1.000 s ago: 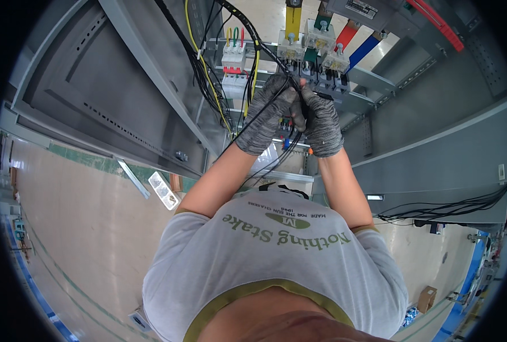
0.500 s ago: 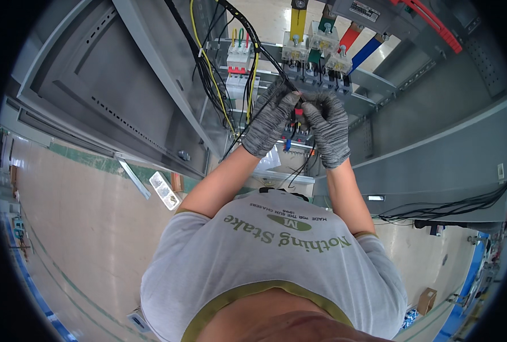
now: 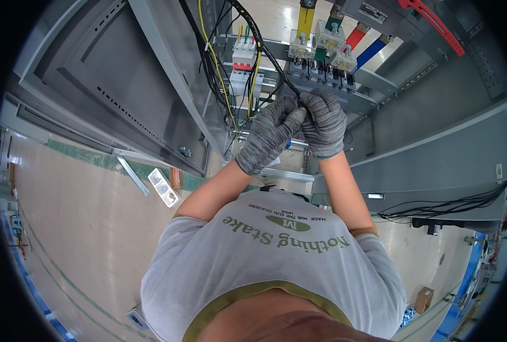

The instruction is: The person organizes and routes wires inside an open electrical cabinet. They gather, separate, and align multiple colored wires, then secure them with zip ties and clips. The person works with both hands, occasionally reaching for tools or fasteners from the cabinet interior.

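Note:
Grey knitted gloves cover both hands, which meet in front of an open grey electrical cabinet. A black cable bundle (image 3: 269, 56) runs down from the top and ends between my fingers. My left hand (image 3: 269, 134) pinches its lower end from the left side. Against it, my right hand (image 3: 324, 122) is closed round the same end, its fingers curled and partly hiding the cables. Just beyond the hands are a row of terminals (image 3: 322, 74) with clear covers (image 3: 330, 37), and a white breaker with a red strip (image 3: 243, 60) to the left.
The cabinet door (image 3: 111, 85) stands swung out at the left. Yellow, red and blue busbars rise at the back, below a red handle (image 3: 430, 25). Loose black cables (image 3: 453, 205) hang at the right. A white parts tray (image 3: 164, 188) lies on the floor.
My hands have drawn closer together, the right one turning its back more towards me. The red piece seen between them before is now hidden. The whole view has shifted slightly.

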The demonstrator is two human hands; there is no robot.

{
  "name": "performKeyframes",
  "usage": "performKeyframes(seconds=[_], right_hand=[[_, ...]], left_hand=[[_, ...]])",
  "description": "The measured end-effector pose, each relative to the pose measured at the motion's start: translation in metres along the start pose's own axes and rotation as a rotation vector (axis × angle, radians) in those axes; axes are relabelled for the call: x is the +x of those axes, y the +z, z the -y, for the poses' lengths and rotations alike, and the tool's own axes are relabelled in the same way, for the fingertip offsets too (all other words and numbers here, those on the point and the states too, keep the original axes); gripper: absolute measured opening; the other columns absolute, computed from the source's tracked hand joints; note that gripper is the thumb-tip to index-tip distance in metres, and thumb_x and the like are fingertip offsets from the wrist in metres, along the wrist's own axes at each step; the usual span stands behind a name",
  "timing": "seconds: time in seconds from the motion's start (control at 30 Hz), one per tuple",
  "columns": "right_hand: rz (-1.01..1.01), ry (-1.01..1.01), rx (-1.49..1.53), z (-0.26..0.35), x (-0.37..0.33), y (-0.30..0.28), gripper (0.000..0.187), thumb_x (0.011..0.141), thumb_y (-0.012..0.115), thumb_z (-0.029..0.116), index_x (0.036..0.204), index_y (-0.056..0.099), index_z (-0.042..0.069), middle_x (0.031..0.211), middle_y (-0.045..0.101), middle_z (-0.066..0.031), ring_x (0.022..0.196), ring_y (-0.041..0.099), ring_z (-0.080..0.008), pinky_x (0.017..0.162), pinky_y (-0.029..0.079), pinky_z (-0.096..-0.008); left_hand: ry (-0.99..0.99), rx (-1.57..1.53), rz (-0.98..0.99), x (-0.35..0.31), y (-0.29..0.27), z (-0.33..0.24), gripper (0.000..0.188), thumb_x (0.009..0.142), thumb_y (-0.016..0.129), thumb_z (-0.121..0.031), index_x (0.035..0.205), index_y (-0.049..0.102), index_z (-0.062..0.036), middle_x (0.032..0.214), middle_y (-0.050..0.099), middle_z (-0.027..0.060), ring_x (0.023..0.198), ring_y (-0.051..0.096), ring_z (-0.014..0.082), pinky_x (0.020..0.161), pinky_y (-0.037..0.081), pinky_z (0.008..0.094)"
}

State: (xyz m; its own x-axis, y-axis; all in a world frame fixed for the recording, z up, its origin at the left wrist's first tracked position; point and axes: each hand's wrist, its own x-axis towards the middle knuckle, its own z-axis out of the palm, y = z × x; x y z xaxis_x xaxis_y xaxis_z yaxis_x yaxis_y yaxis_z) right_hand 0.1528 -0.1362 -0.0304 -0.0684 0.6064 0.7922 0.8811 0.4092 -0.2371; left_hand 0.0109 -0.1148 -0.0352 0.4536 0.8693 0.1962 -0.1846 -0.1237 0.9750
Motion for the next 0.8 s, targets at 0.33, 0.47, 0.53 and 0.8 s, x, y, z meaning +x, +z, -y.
performKeyframes(seconds=[0.33,0.47,0.53,0.8], right_hand=[[-0.008,0.719,0.869,0.005,-0.004,0.009,0.011,0.089,0.058,0.011,0.092,0.062,0.001,0.071,0.059,-0.0021,0.057,0.053,-0.0101,0.054,0.042,-0.0217],[0.119,1.12,1.38,-0.005,-0.001,0.004,0.016,0.09,0.055,0.013,0.097,0.06,0.001,0.074,0.061,-0.0066,0.052,0.053,-0.0108,0.046,0.042,-0.0213],[0.206,1.307,1.597,-0.016,-0.003,-0.001,0.017,0.089,0.055,0.013,0.1,0.059,0.001,0.075,0.061,-0.0072,0.052,0.055,-0.0125,0.044,0.043,-0.0227],[0.171,1.144,1.217,-0.017,-0.018,-0.005,0.021,0.089,0.059,0.018,0.105,0.058,0.004,0.084,0.061,-0.0089,0.073,0.06,-0.0174,0.061,0.051,-0.0258]], left_hand=[[0.21,-0.213,-0.097,0.021,0.009,0.03,0.025,0.093,0.056,-0.018,0.113,0.059,-0.0035,0.091,0.058,0.0016,0.072,0.053,0.0074,0.066,0.046,0.0206],[-0.003,-0.393,0.077,0.025,0.004,0.033,0.029,0.092,0.057,-0.021,0.116,0.057,-0.0036,0.086,0.056,0.0001,0.077,0.053,0.0088,0.069,0.046,0.0229],[0.039,-0.402,0.14,0.029,0.002,0.03,0.032,0.091,0.059,-0.025,0.115,0.058,-0.0041,0.083,0.055,-0.0002,0.074,0.052,0.0088,0.069,0.045,0.0227],[-0.04,-0.25,0.091,0.032,-0.002,0.025,0.021,0.091,0.059,-0.025,0.101,0.061,-0.0058,0.08,0.059,-0.0023,0.07,0.05,0.0066,0.064,0.041,0.0206]])
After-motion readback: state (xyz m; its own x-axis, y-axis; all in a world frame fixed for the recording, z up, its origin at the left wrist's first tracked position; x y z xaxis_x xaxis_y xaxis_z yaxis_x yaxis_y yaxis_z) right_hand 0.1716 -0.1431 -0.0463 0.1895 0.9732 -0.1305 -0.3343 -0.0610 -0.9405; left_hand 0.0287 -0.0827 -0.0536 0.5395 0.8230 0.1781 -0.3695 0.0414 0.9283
